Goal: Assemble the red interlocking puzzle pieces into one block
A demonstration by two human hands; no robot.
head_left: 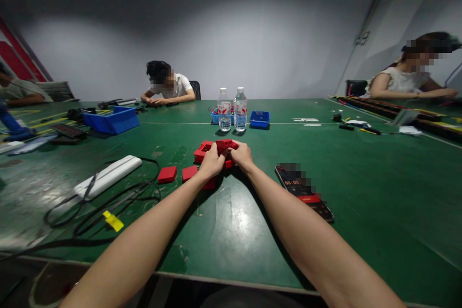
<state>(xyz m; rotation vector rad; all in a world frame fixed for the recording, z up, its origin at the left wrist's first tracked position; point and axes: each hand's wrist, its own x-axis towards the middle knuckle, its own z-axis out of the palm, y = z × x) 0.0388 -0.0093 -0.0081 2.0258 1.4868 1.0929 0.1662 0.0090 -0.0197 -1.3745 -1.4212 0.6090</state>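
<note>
Both hands meet over the green table [231, 216], closed around one red part [226, 144]. My left hand [212, 160] grips its left side, and my right hand [241, 155] its right side. Behind my left hand lies a red frame-like piece [201, 152]. A flat red block [167, 174] sits to the left, and another red block [189, 172] lies beside my left wrist. More red shows under the hands, partly hidden.
Two water bottles [224, 110] stand beyond the hands, near a small blue tray [260, 119]. A phone [305, 192] lies right; a white power strip [108, 176] with black cables lies left. A blue bin [111, 120] is farther back. Other people sit around the table.
</note>
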